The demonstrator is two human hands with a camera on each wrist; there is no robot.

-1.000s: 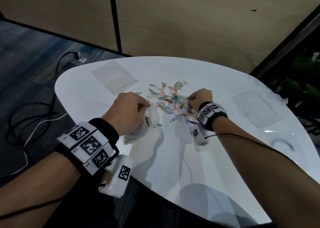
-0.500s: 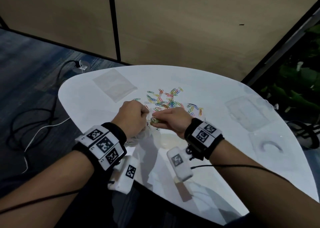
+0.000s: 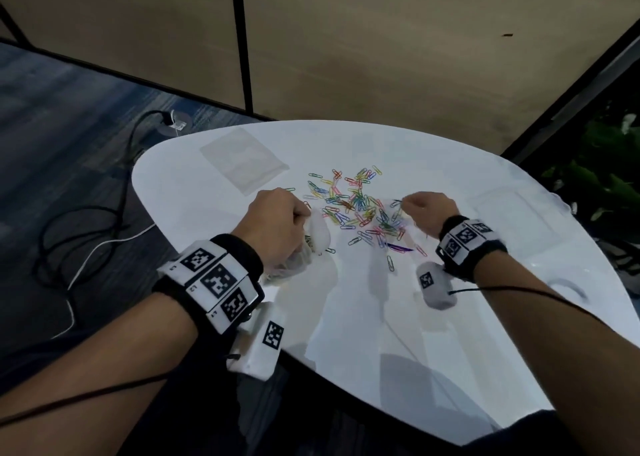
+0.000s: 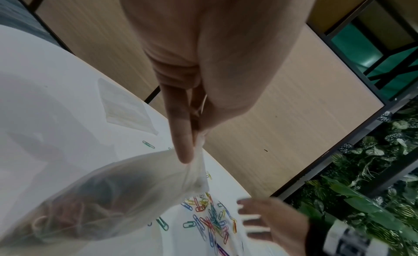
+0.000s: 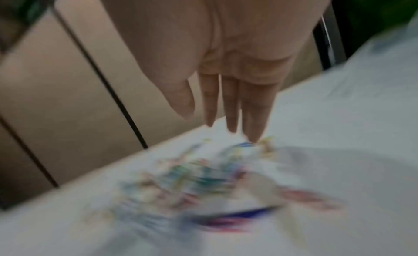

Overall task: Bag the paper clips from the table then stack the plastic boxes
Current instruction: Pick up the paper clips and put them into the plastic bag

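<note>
Many coloured paper clips [image 3: 356, 206] lie scattered mid-table. My left hand [image 3: 294, 220] sits at the pile's left edge and pinches the rim of a clear plastic bag [image 3: 317, 239]. In the left wrist view the thumb and finger [image 4: 183, 143] pinch the bag [image 4: 113, 197], which hangs down with several clips inside. My right hand [image 3: 407, 206] hovers at the pile's right edge. The blurred right wrist view shows its fingers [image 5: 230, 108] straight, pointing down at the clips [image 5: 192, 179], with nothing seen in them.
A flat clear plastic box [image 3: 242, 159] lies at the table's far left. Another [image 3: 509, 220] lies at the right, and a third clear piece [image 3: 568, 289] sits near the right edge. Cables trail on the floor to the left.
My right hand was at the pile, came to the bag's mouth beside my left hand, and has now swung back to the pile's right side. The left hand keeps holding the bag.
</note>
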